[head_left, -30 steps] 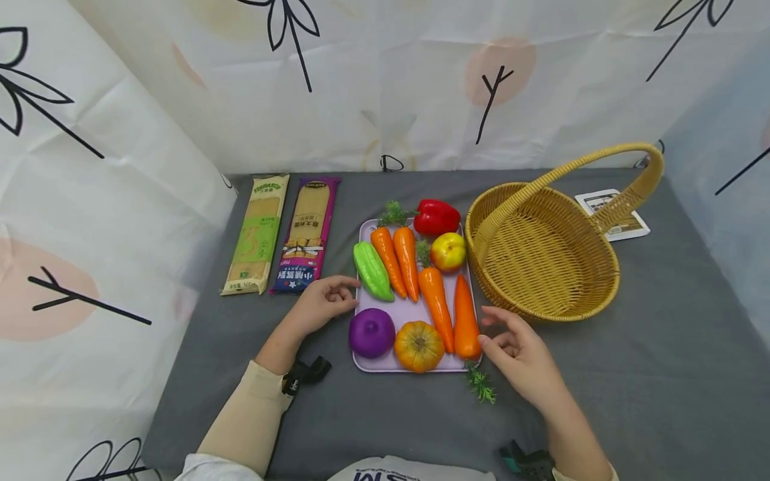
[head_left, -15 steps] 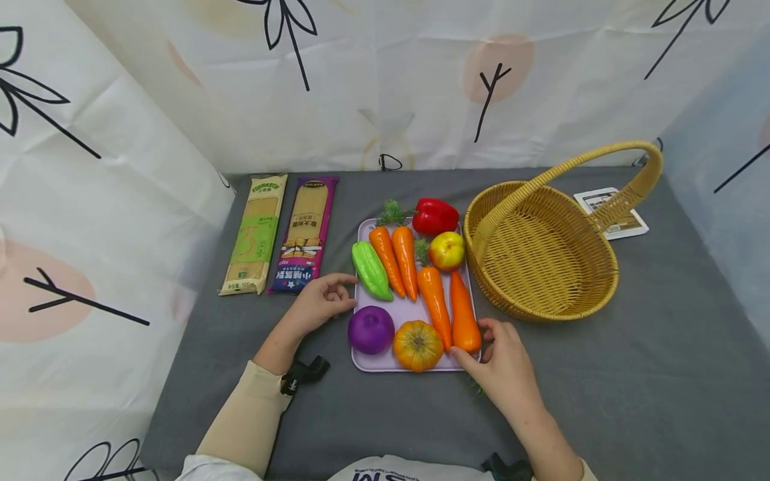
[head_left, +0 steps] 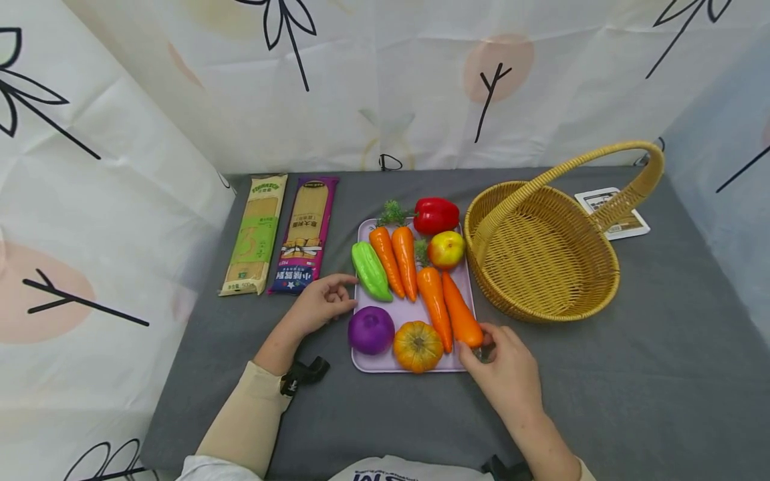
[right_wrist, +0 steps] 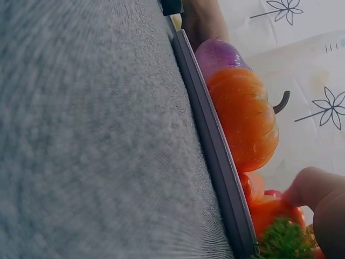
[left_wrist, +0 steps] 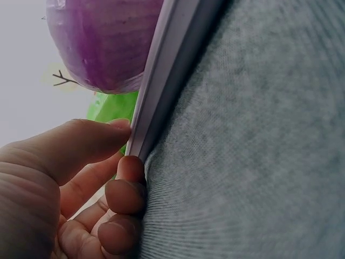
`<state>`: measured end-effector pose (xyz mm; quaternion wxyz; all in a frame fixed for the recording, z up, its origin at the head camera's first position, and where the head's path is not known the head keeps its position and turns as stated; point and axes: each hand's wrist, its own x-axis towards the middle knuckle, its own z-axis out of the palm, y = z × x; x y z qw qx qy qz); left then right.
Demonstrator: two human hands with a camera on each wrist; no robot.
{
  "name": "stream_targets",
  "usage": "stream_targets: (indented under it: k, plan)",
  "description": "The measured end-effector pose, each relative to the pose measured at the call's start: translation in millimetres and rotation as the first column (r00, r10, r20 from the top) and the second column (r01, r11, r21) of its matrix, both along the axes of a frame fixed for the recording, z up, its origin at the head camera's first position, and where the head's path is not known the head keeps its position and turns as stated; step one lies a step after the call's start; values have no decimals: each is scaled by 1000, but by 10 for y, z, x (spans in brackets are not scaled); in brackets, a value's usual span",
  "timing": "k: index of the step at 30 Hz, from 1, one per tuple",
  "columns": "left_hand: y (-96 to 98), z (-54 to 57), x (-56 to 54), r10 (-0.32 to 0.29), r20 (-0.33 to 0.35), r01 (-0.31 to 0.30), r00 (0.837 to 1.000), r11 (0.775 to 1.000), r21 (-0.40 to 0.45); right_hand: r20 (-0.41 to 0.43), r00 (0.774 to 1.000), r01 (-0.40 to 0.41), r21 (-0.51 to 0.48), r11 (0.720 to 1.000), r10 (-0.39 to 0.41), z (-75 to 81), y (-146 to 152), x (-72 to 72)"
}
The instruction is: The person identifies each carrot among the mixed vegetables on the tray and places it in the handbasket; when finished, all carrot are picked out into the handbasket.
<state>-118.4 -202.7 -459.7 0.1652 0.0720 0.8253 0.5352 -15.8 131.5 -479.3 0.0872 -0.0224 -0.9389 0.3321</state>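
Note:
A lilac tray (head_left: 377, 365) of toy vegetables lies before me. My left hand (head_left: 327, 302) holds its left edge; in the left wrist view the thumb (left_wrist: 102, 137) meets the rim and the fingers curl beside it. My right hand (head_left: 508, 371) pinches the thick end of the rightmost carrot (head_left: 462, 314), which lies slanted against another carrot (head_left: 434, 304). Its green leaves (right_wrist: 285, 240) show under the hand in the right wrist view. Near my left hand are a purple onion (head_left: 371, 330) and a green pepper (head_left: 371, 270). A small pumpkin (head_left: 418, 346) sits at the front.
Two smaller carrots (head_left: 405, 262), a red bell pepper (head_left: 436, 216) and a yellow-red fruit (head_left: 447, 250) fill the tray's back. A wicker basket (head_left: 541, 250) with a tall handle stands right, a white-framed card (head_left: 628, 226) behind it. Two noodle packs (head_left: 255, 234) lie left.
My right hand has moved left onto the rightmost carrot and taken hold of its thick end. That carrot has turned, its tip swinging left. The left hand stays at the tray edge.

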Motion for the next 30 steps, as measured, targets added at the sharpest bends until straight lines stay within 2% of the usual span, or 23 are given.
stream_targets:
  k: [9,14,20,24,30]
  plan:
    - [-115,-334,-84,9,12,-8,1000,1000,-30,-56,996,65,-38,997,-67,-12,20,4]
    - [-141,-375,-80,5,-5,-5,1000,1000,-12,-109,990,82,-92,992,-92,-7,35,8]
    - [-137,-357,-83,-19,-32,19,999,1000,3,-178,977,86,-179,980,-118,24,74,2]
    - [-129,-362,-94,-30,-46,31,999,1000,8,-117,986,80,-297,952,-120,40,79,0]
    - [-132,-356,-106,-23,-33,23,999,1000,7,17,995,94,-486,869,-98,77,87,-11]
